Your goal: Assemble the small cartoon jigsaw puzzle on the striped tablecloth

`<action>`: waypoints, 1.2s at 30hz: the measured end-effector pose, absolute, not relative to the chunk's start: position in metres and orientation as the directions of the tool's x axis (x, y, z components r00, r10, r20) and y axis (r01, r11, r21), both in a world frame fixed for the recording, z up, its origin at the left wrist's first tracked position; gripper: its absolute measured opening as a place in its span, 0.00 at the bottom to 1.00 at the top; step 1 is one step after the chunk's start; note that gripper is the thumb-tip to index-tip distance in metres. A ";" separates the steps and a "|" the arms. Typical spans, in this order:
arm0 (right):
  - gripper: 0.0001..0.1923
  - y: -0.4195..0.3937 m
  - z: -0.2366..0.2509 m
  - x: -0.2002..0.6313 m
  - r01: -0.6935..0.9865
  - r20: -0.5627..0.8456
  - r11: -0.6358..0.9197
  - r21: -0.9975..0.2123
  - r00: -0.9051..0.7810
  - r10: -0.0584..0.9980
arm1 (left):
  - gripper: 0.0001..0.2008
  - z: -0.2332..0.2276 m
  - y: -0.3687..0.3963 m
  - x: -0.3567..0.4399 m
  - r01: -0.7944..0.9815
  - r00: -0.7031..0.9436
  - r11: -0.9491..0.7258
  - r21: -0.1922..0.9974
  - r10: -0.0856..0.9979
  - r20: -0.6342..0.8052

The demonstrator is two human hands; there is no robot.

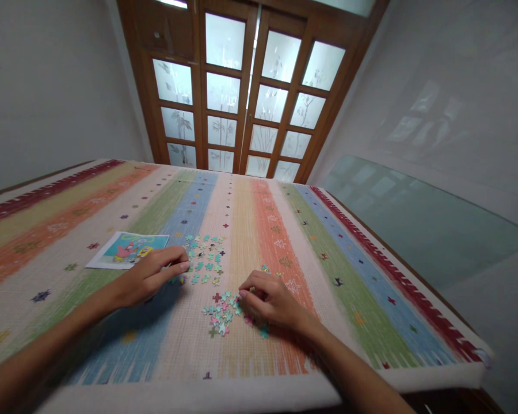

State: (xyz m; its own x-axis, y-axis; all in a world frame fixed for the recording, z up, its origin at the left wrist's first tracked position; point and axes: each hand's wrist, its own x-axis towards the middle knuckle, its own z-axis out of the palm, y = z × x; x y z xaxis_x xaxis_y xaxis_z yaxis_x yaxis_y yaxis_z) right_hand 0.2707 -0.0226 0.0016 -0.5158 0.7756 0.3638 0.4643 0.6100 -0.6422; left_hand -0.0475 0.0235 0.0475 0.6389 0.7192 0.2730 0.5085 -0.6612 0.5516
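Small jigsaw puzzle pieces [209, 266], mostly teal, lie spread in rough rows at the middle of the table. Nearer to me is a loose pile of puzzle pieces [222, 313] in teal, pink and green. My left hand [153, 275] reaches to the left edge of the rows, its thumb and fingertips close together; anything between them is too small to make out. Over the pile's right side, my right hand [276, 299] is curled with thumb and index finger pinched, their contents unclear. It partly covers some pieces. A printed picture card [112, 253] with cartoon figures lies partly behind my left hand.
A striped, patterned tablecloth [250, 230] covers the large table. Wooden doors [201, 86] with frosted panes stand beyond the far edge. Behind the table's right edge, a pale green glass-like panel [414, 213] rests against the wall.
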 end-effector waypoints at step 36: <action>0.31 -0.072 -0.012 0.217 0.504 0.203 0.847 -0.166 -0.823 0.530 | 0.14 -0.003 -0.085 -0.006 0.618 0.635 -0.762 0.192 0.629 0.450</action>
